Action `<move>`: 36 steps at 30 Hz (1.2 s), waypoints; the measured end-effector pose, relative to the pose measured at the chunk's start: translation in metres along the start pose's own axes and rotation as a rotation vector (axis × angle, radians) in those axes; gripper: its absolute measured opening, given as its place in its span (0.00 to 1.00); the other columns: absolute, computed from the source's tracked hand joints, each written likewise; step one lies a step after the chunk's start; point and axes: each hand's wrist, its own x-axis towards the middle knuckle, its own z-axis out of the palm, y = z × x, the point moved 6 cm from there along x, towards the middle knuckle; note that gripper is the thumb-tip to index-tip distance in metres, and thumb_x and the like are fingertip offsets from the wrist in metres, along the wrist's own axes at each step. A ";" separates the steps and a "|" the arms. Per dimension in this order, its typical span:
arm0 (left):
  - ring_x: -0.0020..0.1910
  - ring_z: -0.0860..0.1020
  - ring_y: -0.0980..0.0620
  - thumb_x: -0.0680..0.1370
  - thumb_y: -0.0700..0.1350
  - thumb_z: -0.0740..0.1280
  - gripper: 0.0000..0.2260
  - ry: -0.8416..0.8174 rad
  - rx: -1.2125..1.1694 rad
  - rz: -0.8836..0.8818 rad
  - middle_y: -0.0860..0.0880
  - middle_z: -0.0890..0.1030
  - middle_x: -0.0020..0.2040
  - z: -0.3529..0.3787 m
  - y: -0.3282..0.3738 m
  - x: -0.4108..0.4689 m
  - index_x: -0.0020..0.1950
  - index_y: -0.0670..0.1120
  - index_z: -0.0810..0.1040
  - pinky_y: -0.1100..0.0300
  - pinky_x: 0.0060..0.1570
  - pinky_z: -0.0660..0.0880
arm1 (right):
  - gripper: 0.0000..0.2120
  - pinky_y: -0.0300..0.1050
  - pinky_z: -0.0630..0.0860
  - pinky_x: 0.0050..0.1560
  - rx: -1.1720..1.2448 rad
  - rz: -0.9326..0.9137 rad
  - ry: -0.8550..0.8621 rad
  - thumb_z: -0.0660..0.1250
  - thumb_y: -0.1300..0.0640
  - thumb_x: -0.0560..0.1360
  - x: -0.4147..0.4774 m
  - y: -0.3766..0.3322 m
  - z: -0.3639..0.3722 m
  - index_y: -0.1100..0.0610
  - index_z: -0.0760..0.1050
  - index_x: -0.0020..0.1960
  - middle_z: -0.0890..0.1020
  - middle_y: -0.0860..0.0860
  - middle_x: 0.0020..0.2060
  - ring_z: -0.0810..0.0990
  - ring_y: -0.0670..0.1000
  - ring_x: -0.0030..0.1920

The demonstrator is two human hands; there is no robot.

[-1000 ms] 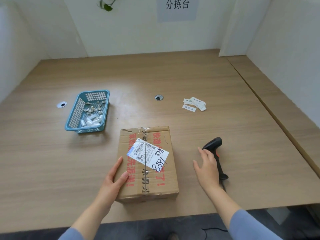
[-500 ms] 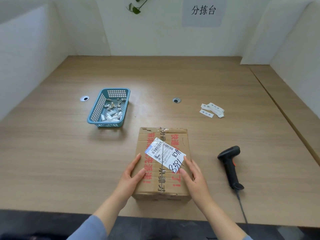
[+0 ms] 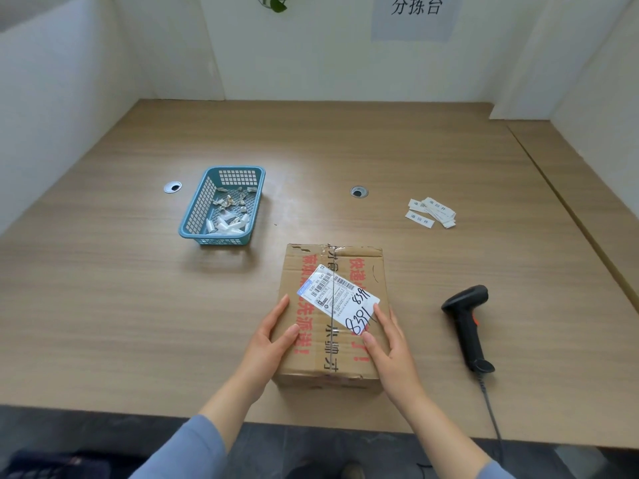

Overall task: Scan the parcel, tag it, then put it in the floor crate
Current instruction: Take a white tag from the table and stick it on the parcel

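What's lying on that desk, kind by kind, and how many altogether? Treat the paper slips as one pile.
Cardboard parcel: 1
Barcode scanner: 1
Blue basket: 1
Pile of paper tags: 1
Metal cable holes: 2
Total: 6

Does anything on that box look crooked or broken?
Yes. The white shipping label is stuck on crooked, slanting across the top of the cardboard box, and the box's far edge looks torn and ragged.

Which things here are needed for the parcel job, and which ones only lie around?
For the job: parcel, scanner, tags.
Lying about: basket, cable holes, sign.
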 end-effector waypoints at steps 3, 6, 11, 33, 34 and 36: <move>0.64 0.75 0.55 0.76 0.45 0.69 0.24 0.000 -0.005 0.008 0.57 0.74 0.65 0.001 0.004 0.007 0.66 0.66 0.68 0.50 0.66 0.71 | 0.26 0.30 0.51 0.68 -0.003 0.000 0.005 0.66 0.55 0.78 0.007 -0.003 0.000 0.47 0.63 0.74 0.58 0.46 0.77 0.51 0.34 0.72; 0.65 0.75 0.54 0.76 0.45 0.69 0.24 -0.002 -0.011 0.015 0.55 0.73 0.68 0.002 0.008 0.013 0.66 0.67 0.69 0.50 0.67 0.71 | 0.26 0.32 0.51 0.68 0.002 -0.003 0.011 0.66 0.55 0.78 0.014 -0.005 -0.001 0.48 0.63 0.74 0.59 0.47 0.77 0.51 0.35 0.72; 0.65 0.73 0.56 0.76 0.44 0.69 0.24 -0.006 -0.017 0.030 0.55 0.73 0.67 0.004 0.016 0.024 0.67 0.65 0.68 0.53 0.68 0.70 | 0.25 0.36 0.50 0.71 0.033 0.014 0.016 0.66 0.55 0.77 0.027 -0.007 -0.002 0.47 0.64 0.73 0.60 0.48 0.76 0.51 0.38 0.74; 0.65 0.72 0.56 0.77 0.42 0.68 0.25 0.023 0.008 0.067 0.54 0.72 0.67 0.007 0.024 0.042 0.70 0.59 0.68 0.56 0.67 0.69 | 0.26 0.31 0.50 0.69 0.063 -0.008 0.028 0.66 0.58 0.77 0.048 -0.008 -0.002 0.48 0.65 0.73 0.60 0.50 0.77 0.52 0.36 0.73; 0.65 0.72 0.56 0.77 0.42 0.68 0.24 0.027 0.011 0.070 0.54 0.72 0.67 0.007 0.024 0.042 0.70 0.59 0.68 0.57 0.67 0.69 | 0.26 0.32 0.50 0.69 0.068 -0.009 0.029 0.66 0.58 0.77 0.048 -0.008 -0.002 0.48 0.65 0.73 0.60 0.51 0.77 0.52 0.36 0.73; 0.65 0.73 0.56 0.77 0.43 0.68 0.24 0.033 0.015 0.075 0.54 0.72 0.67 0.007 0.023 0.043 0.70 0.60 0.68 0.58 0.66 0.70 | 0.26 0.32 0.50 0.69 0.075 -0.006 0.028 0.66 0.58 0.77 0.047 -0.008 -0.002 0.49 0.65 0.73 0.60 0.50 0.77 0.52 0.36 0.73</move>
